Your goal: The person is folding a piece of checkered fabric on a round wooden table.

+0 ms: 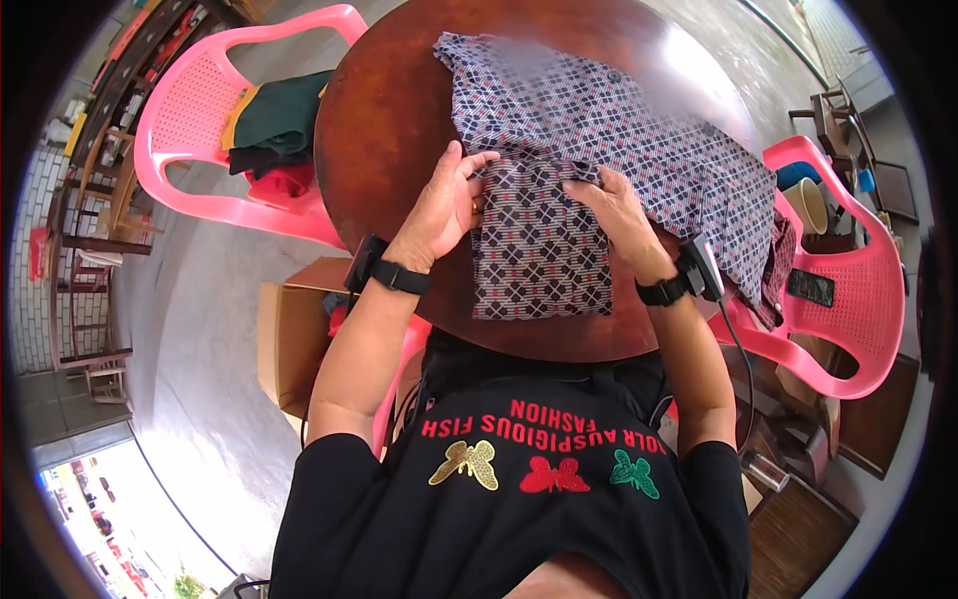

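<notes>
On the round wooden table (pixel 374 127) lies a spread garment (pixel 599 112) with a navy, grey and red lattice print and a button near its far edge. A folded patterned cloth (pixel 542 254) in similar colours but a larger print lies at its near side. Whether the two are one piece, I cannot tell. My right hand (pixel 615 206) grips the far right corner of the folded cloth, thumb on top. At its left edge is my left hand (pixel 447 198), thumb raised and fingers apart, the forefinger reaching over the cloth's far left corner.
Folded clothes (pixel 277 120) are stacked on a pink plastic chair (pixel 176 112) at left. Another pink chair (pixel 861 299) at right holds a phone (pixel 810 288) and a dark red garment (pixel 775 269). An open cardboard box (pixel 284 337) with cloth inside stands at near left.
</notes>
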`<state>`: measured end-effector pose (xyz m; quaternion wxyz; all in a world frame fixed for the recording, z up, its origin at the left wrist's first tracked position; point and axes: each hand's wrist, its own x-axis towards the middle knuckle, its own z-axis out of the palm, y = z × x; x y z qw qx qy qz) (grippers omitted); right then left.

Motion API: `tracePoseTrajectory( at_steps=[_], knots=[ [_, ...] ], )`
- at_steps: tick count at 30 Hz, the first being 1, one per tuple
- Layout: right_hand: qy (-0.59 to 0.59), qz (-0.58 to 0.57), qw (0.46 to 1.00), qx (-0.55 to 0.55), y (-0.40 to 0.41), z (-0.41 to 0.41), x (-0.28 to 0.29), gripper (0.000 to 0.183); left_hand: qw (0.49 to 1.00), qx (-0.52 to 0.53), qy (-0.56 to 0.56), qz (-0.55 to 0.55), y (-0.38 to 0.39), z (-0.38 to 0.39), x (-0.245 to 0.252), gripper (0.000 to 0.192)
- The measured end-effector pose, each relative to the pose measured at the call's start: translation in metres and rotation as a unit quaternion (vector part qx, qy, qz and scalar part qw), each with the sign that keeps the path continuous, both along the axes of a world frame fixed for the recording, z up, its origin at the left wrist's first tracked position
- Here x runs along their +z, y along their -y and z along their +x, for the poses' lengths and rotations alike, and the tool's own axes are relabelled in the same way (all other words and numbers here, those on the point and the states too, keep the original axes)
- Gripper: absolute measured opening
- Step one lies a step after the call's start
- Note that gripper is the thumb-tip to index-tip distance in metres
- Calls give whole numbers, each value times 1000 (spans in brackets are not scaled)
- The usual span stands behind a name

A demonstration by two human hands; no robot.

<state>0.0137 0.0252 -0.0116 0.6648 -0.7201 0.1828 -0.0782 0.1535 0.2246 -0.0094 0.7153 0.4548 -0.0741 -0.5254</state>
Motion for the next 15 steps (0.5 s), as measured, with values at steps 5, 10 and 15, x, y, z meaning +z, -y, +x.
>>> tracePoseTrajectory(
  at_steps=[5, 10, 15],
  knots=[
    [31, -33, 999, -23, -4, 4, -4, 19, 969, 25, 232, 78, 6, -16, -5, 66],
    [-36, -228, 973, 3, -3, -3, 3, 34, 948, 37, 297, 111, 9, -2, -31, 64],
    [47, -438, 896, -60, 1, -6, -3, 49, 839, 109, 511, 152, 15, -5, -33, 53]
  ],
)
